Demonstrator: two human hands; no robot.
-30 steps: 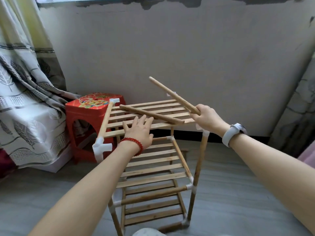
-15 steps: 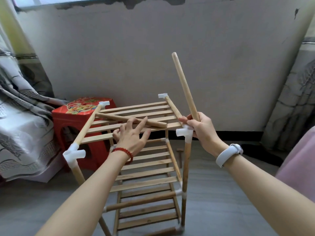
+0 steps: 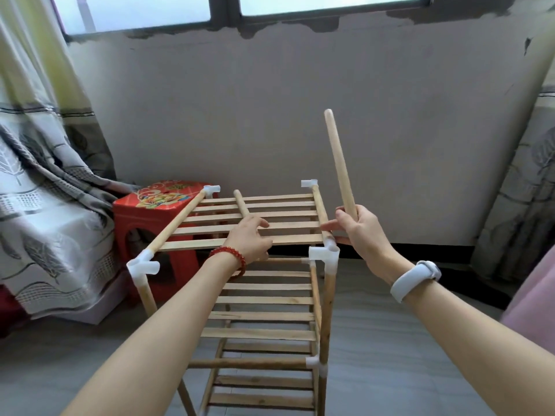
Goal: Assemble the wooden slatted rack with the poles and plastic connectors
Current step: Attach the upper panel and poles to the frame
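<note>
Right hand (image 3: 359,232) had swung its round wooden pole (image 3: 341,163) upright, fingers wrapped around it, near the white plastic corner connector (image 3: 326,253). Left hand (image 3: 250,238) grabbed the spare pole (image 3: 241,205). Probably socketing next.

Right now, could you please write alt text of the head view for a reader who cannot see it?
A person's right hand holds a wooden pole nearly upright above a white corner connector of a slatted wooden rack. The left hand grips a second pole lying on the top shelf.
</note>
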